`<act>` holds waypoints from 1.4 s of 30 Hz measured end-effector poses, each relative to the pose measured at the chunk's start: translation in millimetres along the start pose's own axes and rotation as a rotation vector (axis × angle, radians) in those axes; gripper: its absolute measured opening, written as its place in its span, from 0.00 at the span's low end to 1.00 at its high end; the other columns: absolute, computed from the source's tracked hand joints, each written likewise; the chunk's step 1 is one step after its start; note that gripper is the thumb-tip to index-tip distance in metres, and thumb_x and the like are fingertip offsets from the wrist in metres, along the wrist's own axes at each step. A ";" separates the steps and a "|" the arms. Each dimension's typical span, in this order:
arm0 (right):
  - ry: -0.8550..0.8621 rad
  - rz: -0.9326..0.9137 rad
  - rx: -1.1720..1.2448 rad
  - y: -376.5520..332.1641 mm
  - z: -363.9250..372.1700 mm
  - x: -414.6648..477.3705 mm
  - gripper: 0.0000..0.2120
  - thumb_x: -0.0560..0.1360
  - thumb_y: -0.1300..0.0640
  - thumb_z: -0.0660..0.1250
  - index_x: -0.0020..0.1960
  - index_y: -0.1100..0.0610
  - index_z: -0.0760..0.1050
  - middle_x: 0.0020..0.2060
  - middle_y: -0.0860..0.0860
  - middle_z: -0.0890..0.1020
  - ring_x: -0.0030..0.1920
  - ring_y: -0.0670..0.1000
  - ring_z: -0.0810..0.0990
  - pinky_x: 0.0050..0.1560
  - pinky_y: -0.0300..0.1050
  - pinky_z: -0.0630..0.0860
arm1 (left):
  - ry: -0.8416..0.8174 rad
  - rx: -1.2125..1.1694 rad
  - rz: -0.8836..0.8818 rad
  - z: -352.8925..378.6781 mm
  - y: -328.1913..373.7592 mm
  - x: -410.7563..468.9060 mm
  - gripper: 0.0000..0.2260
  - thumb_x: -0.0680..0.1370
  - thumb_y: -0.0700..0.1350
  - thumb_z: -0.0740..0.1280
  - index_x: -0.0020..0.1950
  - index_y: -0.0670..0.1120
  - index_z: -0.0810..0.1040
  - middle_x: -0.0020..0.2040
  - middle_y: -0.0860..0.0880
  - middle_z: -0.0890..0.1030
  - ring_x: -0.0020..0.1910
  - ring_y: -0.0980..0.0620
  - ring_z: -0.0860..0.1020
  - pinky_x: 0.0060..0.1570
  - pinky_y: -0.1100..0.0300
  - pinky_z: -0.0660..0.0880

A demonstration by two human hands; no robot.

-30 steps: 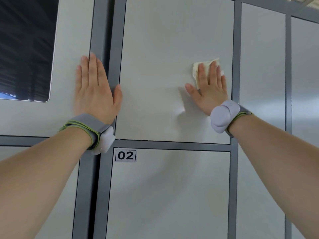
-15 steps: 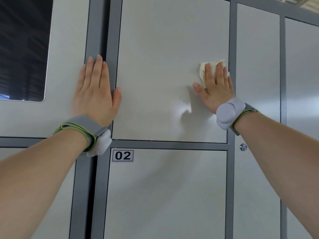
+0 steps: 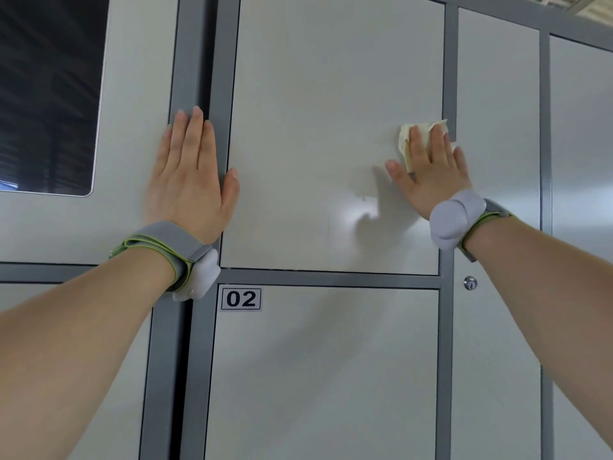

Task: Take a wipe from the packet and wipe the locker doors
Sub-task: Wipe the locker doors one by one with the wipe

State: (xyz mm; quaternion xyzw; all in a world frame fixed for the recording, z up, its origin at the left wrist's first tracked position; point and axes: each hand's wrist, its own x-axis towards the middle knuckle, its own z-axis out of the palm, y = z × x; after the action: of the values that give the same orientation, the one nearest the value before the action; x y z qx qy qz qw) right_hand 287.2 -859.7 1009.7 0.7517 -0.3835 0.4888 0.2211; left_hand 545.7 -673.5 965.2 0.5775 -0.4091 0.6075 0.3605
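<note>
The right hand [image 3: 431, 180] had slid the wipe [image 3: 405, 138] rightward to the edge of the locker door [image 3: 331, 94], up-right of the 02 label [image 3: 241, 299], straight fingers pressing it. The left hand [image 3: 189, 184] stayed flat, fingers together, on the grey frame [image 3: 195, 61].

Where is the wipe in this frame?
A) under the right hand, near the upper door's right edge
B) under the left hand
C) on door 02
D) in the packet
A: the right hand presses the wipe flat against the upper door, close to its right edge.
</note>
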 end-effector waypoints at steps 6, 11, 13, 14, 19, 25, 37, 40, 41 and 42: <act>0.041 -0.004 0.068 -7.0 19.0 -37.1 0.42 0.74 0.31 0.46 0.77 0.57 0.40 0.75 0.62 0.41 0.76 0.58 0.39 0.74 0.48 0.38 | 0.007 0.004 0.008 0.8 -1.1 -0.5 0.31 0.78 0.52 0.48 0.73 0.31 0.59 0.75 0.35 0.57 0.75 0.38 0.54 0.74 0.51 0.46; -0.042 -0.036 -0.006 -11.0 23.2 -63.2 0.46 0.72 0.27 0.42 0.77 0.58 0.38 0.75 0.63 0.39 0.76 0.59 0.37 0.73 0.47 0.35 | 0.010 -0.001 0.010 1.3 -1.9 -0.4 0.30 0.78 0.52 0.48 0.72 0.31 0.59 0.75 0.35 0.57 0.75 0.38 0.54 0.75 0.50 0.46; -0.054 -0.021 -0.035 -7.6 16.5 -55.1 0.43 0.75 0.31 0.46 0.77 0.59 0.37 0.75 0.64 0.40 0.76 0.59 0.38 0.74 0.48 0.37 | 0.012 -0.010 0.009 0.6 -1.4 -0.5 0.30 0.78 0.52 0.48 0.73 0.31 0.58 0.75 0.35 0.57 0.75 0.38 0.54 0.75 0.50 0.46; -0.057 -0.001 -0.027 -6.7 11.3 -47.9 0.42 0.75 0.33 0.46 0.77 0.60 0.38 0.75 0.63 0.40 0.76 0.59 0.38 0.75 0.49 0.39 | 0.014 -0.015 0.009 0.4 -1.2 -0.5 0.30 0.78 0.52 0.48 0.73 0.31 0.58 0.75 0.35 0.57 0.75 0.38 0.53 0.74 0.50 0.46; -0.021 0.082 0.084 -14.0 8.2 -29.1 0.40 0.77 0.36 0.49 0.77 0.60 0.38 0.76 0.62 0.41 0.76 0.58 0.39 0.75 0.49 0.39 | 0.027 -0.023 0.015 1.1 -3.0 -0.8 0.30 0.78 0.51 0.49 0.72 0.31 0.59 0.75 0.35 0.57 0.75 0.38 0.54 0.75 0.50 0.47; -0.053 -0.106 0.087 -34.1 32.4 -73.1 0.50 0.66 0.24 0.34 0.76 0.58 0.33 0.74 0.62 0.36 0.74 0.58 0.32 0.71 0.45 0.29 | 0.041 -0.033 0.011 3.8 -3.4 -0.6 0.29 0.78 0.51 0.50 0.72 0.31 0.60 0.75 0.36 0.57 0.75 0.39 0.54 0.75 0.50 0.47; -0.090 0.006 0.133 -38.3 11.8 -48.5 0.39 0.77 0.34 0.48 0.77 0.54 0.38 0.75 0.59 0.37 0.75 0.57 0.35 0.73 0.47 0.35 | 0.108 -0.040 -0.019 1.9 -5.5 -3.0 0.27 0.79 0.50 0.51 0.72 0.33 0.62 0.74 0.34 0.58 0.74 0.36 0.54 0.74 0.49 0.46; -0.078 -0.102 0.092 -49.8 25.9 -67.0 0.45 0.70 0.27 0.40 0.76 0.54 0.35 0.74 0.60 0.35 0.75 0.57 0.33 0.72 0.47 0.31 | 0.103 -0.037 -0.059 0.9 -5.2 -3.3 0.28 0.78 0.51 0.50 0.73 0.35 0.61 0.75 0.34 0.56 0.75 0.35 0.53 0.73 0.47 0.45; -0.084 -0.157 0.081 -53.4 29.3 -74.6 0.45 0.68 0.27 0.36 0.76 0.53 0.33 0.74 0.60 0.34 0.74 0.57 0.32 0.71 0.46 0.29 | 0.096 -0.039 -0.064 0.8 -4.7 -2.8 0.29 0.78 0.52 0.50 0.73 0.35 0.61 0.75 0.34 0.56 0.75 0.36 0.53 0.73 0.48 0.45; -0.093 -0.208 0.075 -56.6 32.3 -81.2 0.46 0.67 0.26 0.34 0.75 0.53 0.32 0.74 0.60 0.33 0.74 0.57 0.31 0.70 0.45 0.27 | 0.093 -0.045 -0.067 0.9 -4.8 -2.5 0.29 0.78 0.52 0.49 0.73 0.34 0.60 0.75 0.35 0.56 0.75 0.36 0.53 0.73 0.48 0.45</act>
State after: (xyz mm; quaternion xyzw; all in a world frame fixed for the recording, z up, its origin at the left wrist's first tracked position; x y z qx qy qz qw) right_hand 331.9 -818.8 924.9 0.8170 -0.2946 0.4421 0.2242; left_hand 550.7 -672.3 963.2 0.5538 -0.3859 0.6119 0.4123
